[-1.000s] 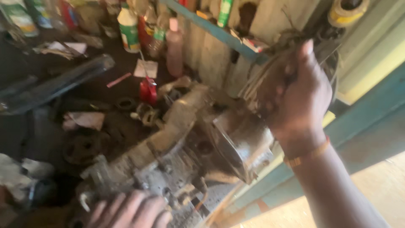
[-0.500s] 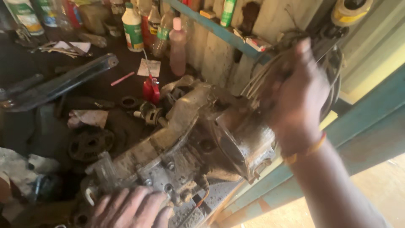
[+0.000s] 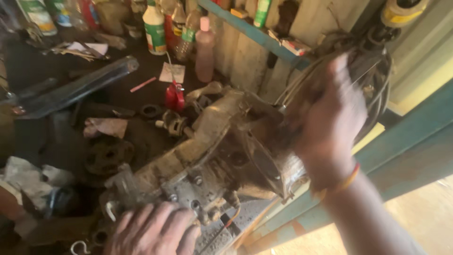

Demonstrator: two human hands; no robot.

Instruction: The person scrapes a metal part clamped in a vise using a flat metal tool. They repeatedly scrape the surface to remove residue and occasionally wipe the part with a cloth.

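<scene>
Left hand (image 3: 153, 229) presses flat, fingers spread, on the near end of the grimy engine casing (image 3: 212, 156) lying on the dark worktop (image 3: 118, 94). Right hand (image 3: 325, 123), blurred, reaches at the casing's far end by a tangle of cables (image 3: 373, 71); its grip I cannot tell. Looks like steadying and working the casing; next calls for a firm hold.

A repair workshop. A greasy, dark workbench (image 3: 141, 94) carries an oily engine casing (image 3: 212, 156), loose gears (image 3: 106, 156), rags (image 3: 28, 172) and a red oil can (image 3: 174, 97). Plastic bottles (image 3: 155, 28) of fluids line the far edge, against a rough wooden wall (image 3: 245, 56) with a blue shelf (image 3: 255, 33); cables (image 3: 373, 61) hang at far right.
</scene>
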